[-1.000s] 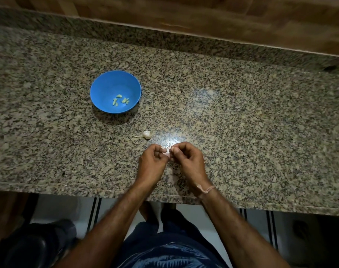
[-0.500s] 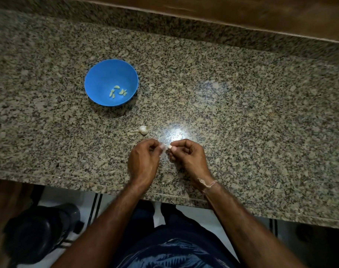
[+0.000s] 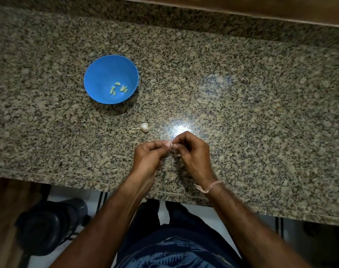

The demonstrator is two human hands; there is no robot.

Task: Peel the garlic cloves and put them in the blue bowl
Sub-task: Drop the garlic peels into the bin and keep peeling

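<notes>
My left hand [image 3: 148,158] and right hand [image 3: 192,153] met fingertip to fingertip, pinching a garlic clove [image 3: 169,145] between them above the counter [image 3: 261,113]; the blue bowl [image 3: 99,74] held peeled cloves [image 3: 118,89].

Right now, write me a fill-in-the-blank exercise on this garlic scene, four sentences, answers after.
1. The peeled cloves lie inside the ____ bowl.
2. The garlic bulb rests on the granite ____.
3. The left hand and right hand meet at their ____.
4. The string bracelet is on the ____ wrist.

Answers: blue; counter; fingertips; right
</notes>
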